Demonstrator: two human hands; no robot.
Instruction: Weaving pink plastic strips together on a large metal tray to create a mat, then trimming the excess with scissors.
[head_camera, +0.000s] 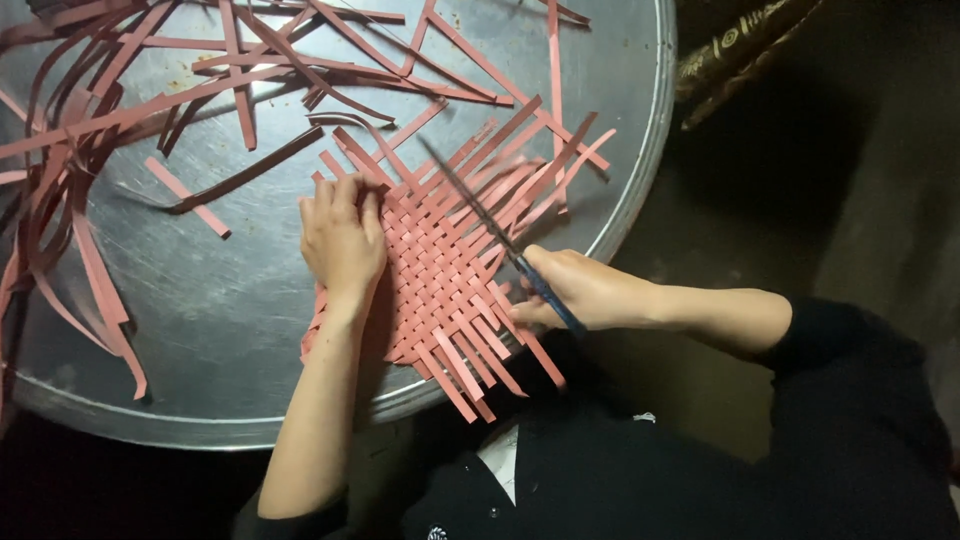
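On the round metal tray (230, 330), the left hand (342, 240) lies flat, fingers together and stretched out, pressing down on the left part of a woven mat (450, 270) of pink paper strips. The right hand (575, 288) is closed around the blue handles of a pair of scissors (490, 230), whose thin dark blades are shut or nearly so and lie slantwise across the mat, tip pointing up and away from the grip. The mat is a flat basket weave, its loose strip ends fanning past the tray's rim below the right hand and toward the upper right. Beyond the left hand, loose strips (90, 150) of the same pink paper, curled and tangled, lie across the tray's dull, scratched surface.
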